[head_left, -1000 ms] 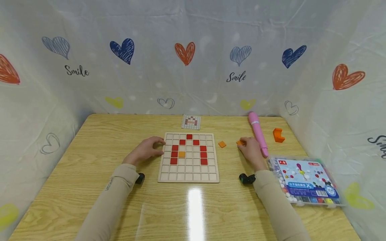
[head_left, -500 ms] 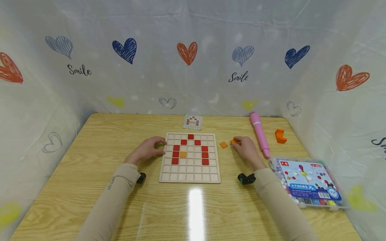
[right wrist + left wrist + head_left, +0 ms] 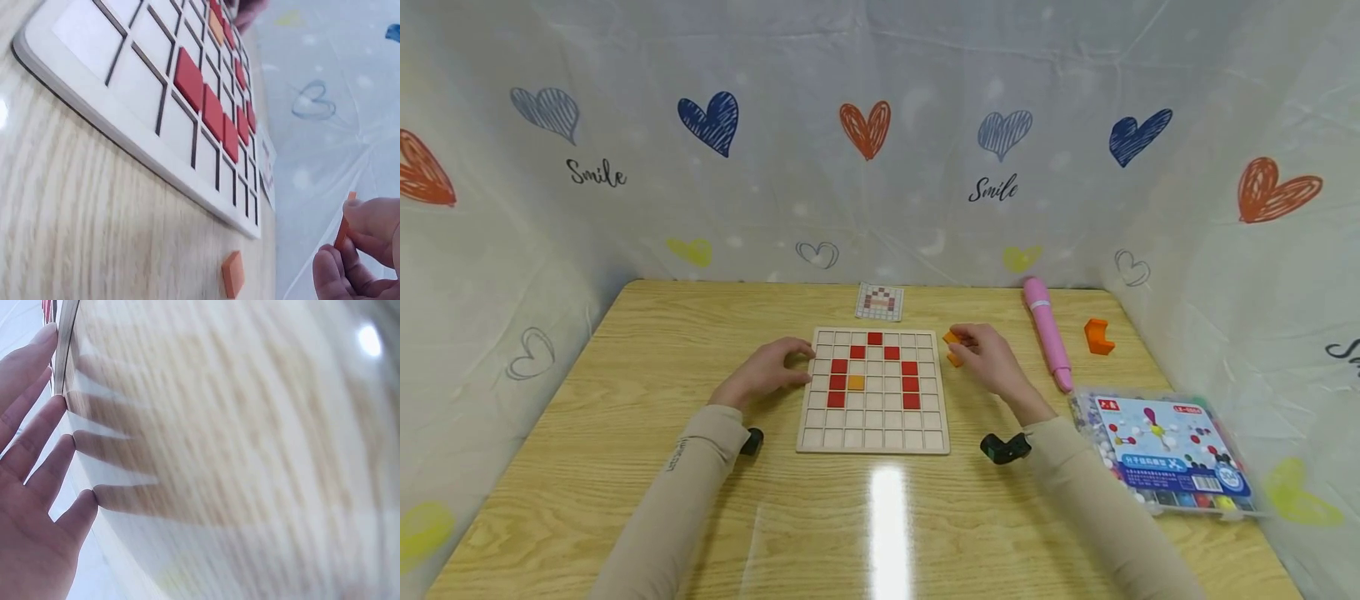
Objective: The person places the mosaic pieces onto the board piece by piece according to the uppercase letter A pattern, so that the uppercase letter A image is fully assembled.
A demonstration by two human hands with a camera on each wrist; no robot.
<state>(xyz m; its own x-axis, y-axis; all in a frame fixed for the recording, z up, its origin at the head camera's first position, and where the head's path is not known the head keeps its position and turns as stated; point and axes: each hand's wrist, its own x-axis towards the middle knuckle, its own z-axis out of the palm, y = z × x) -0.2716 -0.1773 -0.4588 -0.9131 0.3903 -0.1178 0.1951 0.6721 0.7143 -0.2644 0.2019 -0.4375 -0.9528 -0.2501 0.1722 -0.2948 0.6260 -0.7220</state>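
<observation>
Between the thumb and fingers of my right hand [image 3: 988,357] is a small square orange tile [image 3: 344,224], pinched on edge just off the board's right side. A second orange tile [image 3: 233,275] lies on the table below that hand, partly covered in the head view. The square wooden grid board [image 3: 872,432] carries several red tiles [image 3: 910,384] in an arch shape and one lighter orange tile [image 3: 855,382] inside the arch's left leg. My left hand [image 3: 765,369] rests at the board's left edge, fingers spread and gently bent, fingertips right at the rim.
Behind the board lies a small pattern card [image 3: 880,302]. To the right are a pink tube-shaped object [image 3: 1047,333], an orange bracket-like piece [image 3: 1099,337] and a clear box of coloured beads [image 3: 1172,450]. A patterned curtain [image 3: 910,225] borders the table.
My right hand has carried the pinched orange tile left from near the pink object, over to the other loose tile beside the board. My left hand stays at the board's edge.
</observation>
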